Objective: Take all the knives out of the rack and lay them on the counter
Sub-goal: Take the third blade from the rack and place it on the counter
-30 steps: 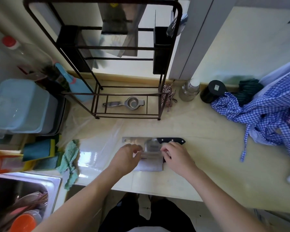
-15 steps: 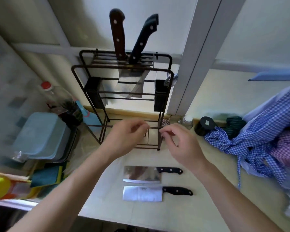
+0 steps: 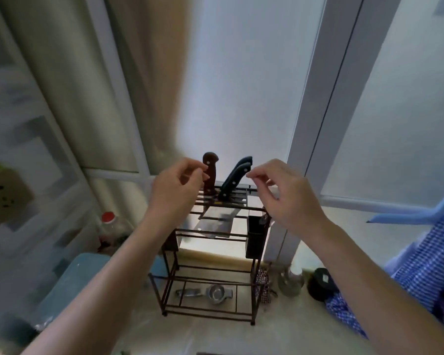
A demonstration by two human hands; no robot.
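Note:
A dark wire rack (image 3: 206, 314) stands on the counter (image 3: 280, 336) against the window. Two knives stand in its top slots: one with a brown handle (image 3: 210, 175) and one with a dark handle (image 3: 235, 176), their broad blades (image 3: 215, 224) hanging inside the frame. My left hand (image 3: 176, 193) is raised just left of the brown handle, fingertips curled and almost touching it. My right hand (image 3: 283, 198) hovers just right of the dark handle, fingers pinched loosely, a small gap away. Neither hand holds anything.
A metal squeezer (image 3: 217, 293) lies on the rack's bottom shelf and a black cup (image 3: 255, 237) hangs on its right side. A blue tub (image 3: 69, 285) and red-capped bottle (image 3: 107, 219) stand left. A steel jar (image 3: 290, 278), black lid (image 3: 321, 283) and checked cloth (image 3: 426, 278) lie right.
The view has tilted up and both hands have risen from the rack's lower bars to the knife handles on top. The two cleavers lying on the counter have dropped out of view.

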